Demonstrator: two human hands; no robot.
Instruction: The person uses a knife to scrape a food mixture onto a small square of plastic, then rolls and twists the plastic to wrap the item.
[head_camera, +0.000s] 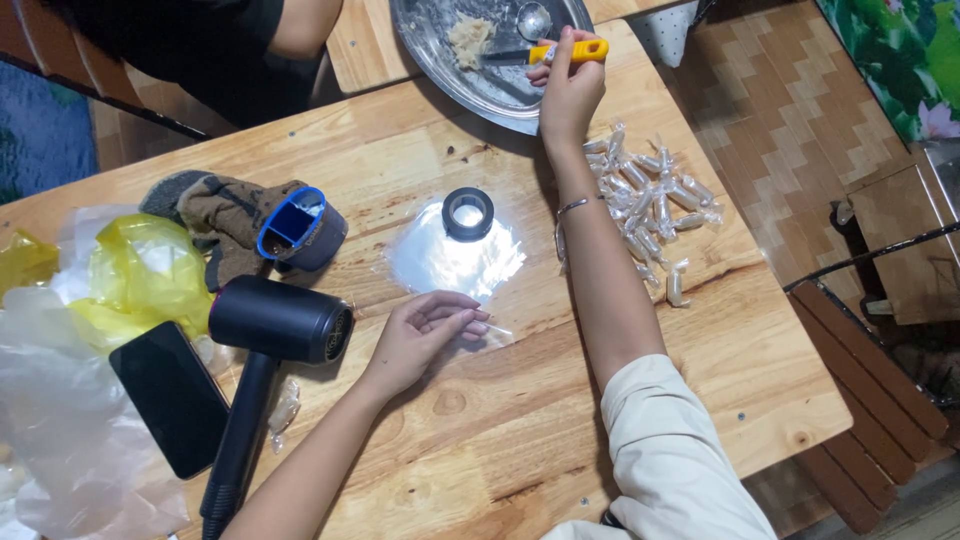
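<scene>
On the table (520, 440), the work is at the filling stage. The right hand (568, 90) reaches to the metal tray (440, 60) at the far edge, its grip clenched on the yellow handle of a scoop (560, 50) whose tip lies near a lump of pale paste (468, 38). The left hand (420, 335) rests near the middle, fingertips pinching one clear wrapper (480, 325), beside a stack of wrappers (455, 260) weighted by a tape roll (468, 213). Finished twisted pieces (650, 200) lie in a pile just right of the right forearm. A hair dryer (270, 340), phone (170, 395), gloves (225, 215) and plastic bags (130, 280) lie to the left.

Judgement: a portion is being taken. The next move calls for carrying the paste to the held wrapper without dropping it, with the wrapper kept flat.
</scene>
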